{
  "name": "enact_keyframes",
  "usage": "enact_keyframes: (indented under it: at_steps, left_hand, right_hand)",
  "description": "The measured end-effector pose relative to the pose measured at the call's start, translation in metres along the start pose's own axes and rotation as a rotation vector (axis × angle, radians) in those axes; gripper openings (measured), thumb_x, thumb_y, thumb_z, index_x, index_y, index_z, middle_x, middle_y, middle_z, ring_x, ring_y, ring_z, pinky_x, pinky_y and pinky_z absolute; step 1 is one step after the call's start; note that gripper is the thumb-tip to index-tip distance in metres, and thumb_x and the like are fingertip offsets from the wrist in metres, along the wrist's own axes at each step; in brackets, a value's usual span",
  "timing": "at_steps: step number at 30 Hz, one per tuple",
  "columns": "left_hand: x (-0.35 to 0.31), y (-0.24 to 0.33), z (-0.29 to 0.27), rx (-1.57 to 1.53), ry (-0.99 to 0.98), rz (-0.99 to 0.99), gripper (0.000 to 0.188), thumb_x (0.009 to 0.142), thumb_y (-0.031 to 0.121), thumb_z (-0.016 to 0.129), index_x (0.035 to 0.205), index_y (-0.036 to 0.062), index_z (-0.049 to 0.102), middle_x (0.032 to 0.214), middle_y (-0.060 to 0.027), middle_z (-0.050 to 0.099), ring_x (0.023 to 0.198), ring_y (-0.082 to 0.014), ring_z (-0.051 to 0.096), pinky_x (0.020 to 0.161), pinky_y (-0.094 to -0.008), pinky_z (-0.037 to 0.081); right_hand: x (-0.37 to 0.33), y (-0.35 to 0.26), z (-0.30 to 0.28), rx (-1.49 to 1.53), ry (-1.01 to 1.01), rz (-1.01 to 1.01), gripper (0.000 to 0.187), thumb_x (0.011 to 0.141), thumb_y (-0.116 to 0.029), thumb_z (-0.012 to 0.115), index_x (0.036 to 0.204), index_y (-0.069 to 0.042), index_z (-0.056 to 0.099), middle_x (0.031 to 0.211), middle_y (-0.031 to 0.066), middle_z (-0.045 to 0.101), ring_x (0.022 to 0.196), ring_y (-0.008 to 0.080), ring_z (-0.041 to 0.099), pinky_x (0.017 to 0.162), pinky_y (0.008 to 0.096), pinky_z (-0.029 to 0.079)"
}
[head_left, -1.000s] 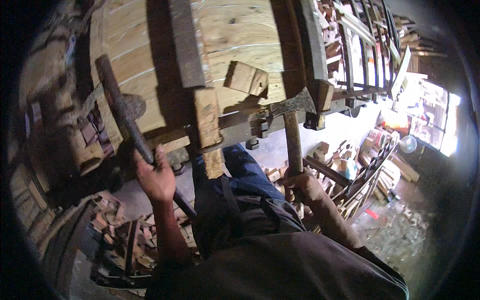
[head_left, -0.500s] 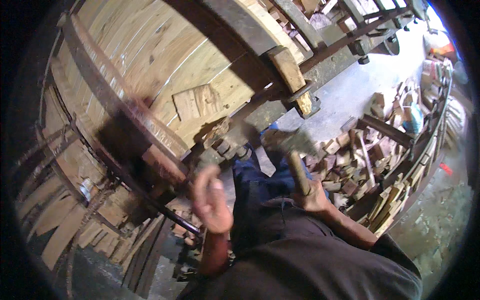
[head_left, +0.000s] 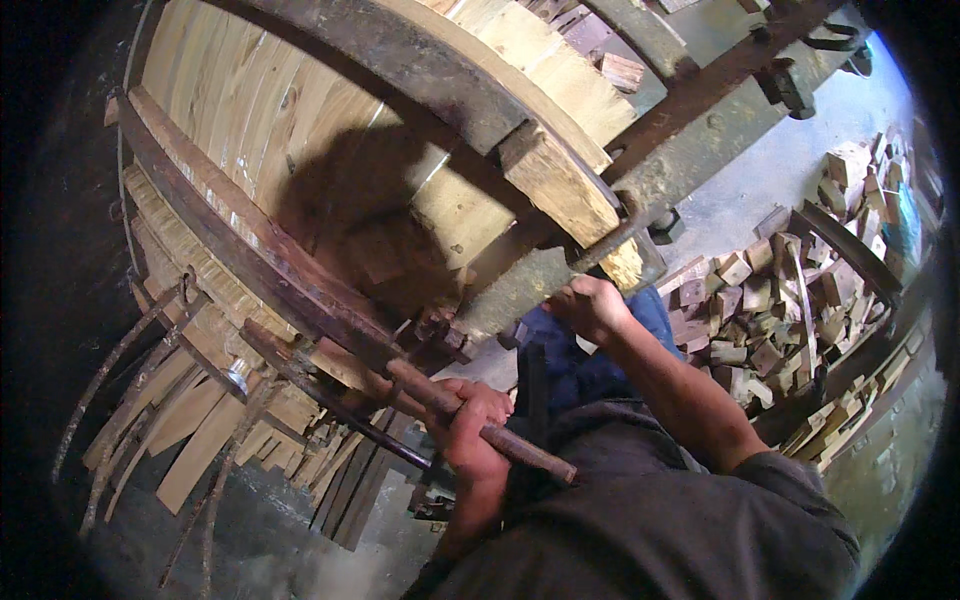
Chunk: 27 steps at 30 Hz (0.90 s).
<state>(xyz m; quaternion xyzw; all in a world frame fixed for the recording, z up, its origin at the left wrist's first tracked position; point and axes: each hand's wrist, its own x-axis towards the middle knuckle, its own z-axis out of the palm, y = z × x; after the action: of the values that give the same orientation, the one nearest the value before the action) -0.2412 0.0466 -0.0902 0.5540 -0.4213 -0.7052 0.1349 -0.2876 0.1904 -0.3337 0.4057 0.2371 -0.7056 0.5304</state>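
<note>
My left hand is closed around a round wooden handle, which slants from the curved frame down toward my shirt; no tool head shows on it. My right hand is curled into a fist at the lower edge of a thick grey metal beam. What its fingers hold, if anything, is hidden. Just above that hand, a rough wooden block is wedged between a curved metal band and a bent metal clamp rod. Pale wooden boards line the curved structure beneath the band.
A second curved band runs along the left. Rusty bent rods hang beyond it, near loose planks. Piled wood offcuts lie on the floor at the right. A dark metal pipe sticks out near my left hand.
The hammer has left my right hand, which has risen to the beam. My left hand, open before, now grips a wooden handle. The view has come closer to the wedged block.
</note>
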Motion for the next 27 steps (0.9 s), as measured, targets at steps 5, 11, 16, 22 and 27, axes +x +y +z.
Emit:
enact_keyframes:
  at_steps: [5,11,16,22,27]
  left_hand:
    - [0.005,0.009,0.002,-0.054,0.169,0.010,0.026,0.078,0.005,0.058,0.102,0.0009,0.050,0.066,-0.0060,0.048,0.056,-0.0176,0.049,0.059,-0.0384,0.047]
    - [0.011,-0.006,-0.021,-0.013,0.090,-0.066,0.027,0.083,0.015,0.057,0.108,0.0060,0.053,0.068,-0.0037,0.046,0.060,-0.0181,0.046,0.063,-0.0387,0.043]
    - [0.015,-0.009,-0.025,-0.026,0.081,-0.074,0.025,0.085,0.015,0.056,0.108,0.0064,0.053,0.068,-0.0024,0.043,0.061,-0.0177,0.045,0.064,-0.0393,0.043]
    - [0.018,-0.016,-0.024,-0.069,0.151,-0.046,0.014,0.079,0.009,0.055,0.091,0.0034,0.050,0.066,-0.0066,0.046,0.057,-0.0185,0.047,0.059,-0.0407,0.047]
    - [0.011,-0.026,-0.032,0.048,0.113,-0.013,0.025,0.084,0.014,0.055,0.106,0.0034,0.051,0.068,-0.0039,0.045,0.060,-0.0181,0.047,0.063,-0.0395,0.044]
  right_hand:
    - [0.036,0.014,0.041,0.217,-0.499,-0.076,0.027,0.096,-0.026,0.059,0.113,-0.005,0.064,0.114,0.0108,0.068,0.105,0.0241,0.063,0.095,0.0422,0.050]
    - [0.055,0.057,0.044,0.337,-0.422,-0.101,0.028,0.096,-0.026,0.061,0.114,-0.005,0.064,0.113,0.0094,0.067,0.105,0.0228,0.062,0.095,0.0407,0.050]
    - [0.065,0.050,0.035,0.258,-0.306,-0.096,0.028,0.096,-0.027,0.062,0.114,-0.005,0.064,0.112,0.0083,0.067,0.105,0.0217,0.062,0.095,0.0395,0.049]
    - [0.054,0.016,-0.005,0.103,-0.203,-0.060,0.029,0.096,-0.028,0.063,0.115,-0.005,0.065,0.111,0.0069,0.066,0.105,0.0203,0.061,0.095,0.0380,0.049]
    - [0.066,0.028,0.011,0.062,-0.200,-0.036,0.030,0.096,-0.028,0.064,0.115,-0.005,0.065,0.111,0.0057,0.066,0.105,0.0192,0.061,0.095,0.0368,0.049]
